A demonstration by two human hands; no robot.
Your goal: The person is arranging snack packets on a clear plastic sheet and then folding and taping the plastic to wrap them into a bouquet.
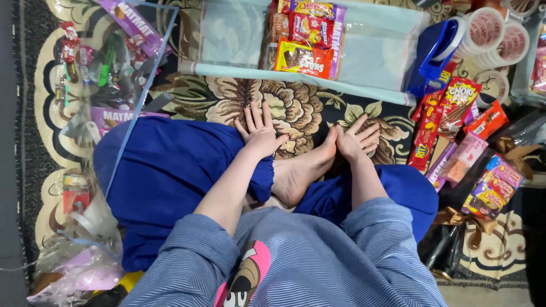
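Seated cross-legged on a patterned carpet (227, 99), looking down. Left hand (260, 133) empty, fingers spread wide, palm down at the edge of the blue trouser knee (170, 165) and the carpet. Right hand (355, 139) likewise empty, fingers loosely open, resting on the carpet just beside the bare foot (301, 170). Nothing gripped by either. Straight ahead, well apart from both hands, a stack of snack packets (304, 40) laid in the middle of a clear plastic sheet (375, 51) spread flat, its edges not folded over. To the right of the sheet, a blue tape dispenser (435, 48) and a row of tape rolls (500, 34), untouched. Lower right, a loose heap of assorted snack packets (455, 113) next to a dark bag with brown ribbon (455, 219). At the left, bundles of snacks in clear wrap (108, 68), apparently finished. Judging by the layout: some bundles made, one stack set out on its sheet but not wrapped or taped, and plenty of loose packets left to sort.
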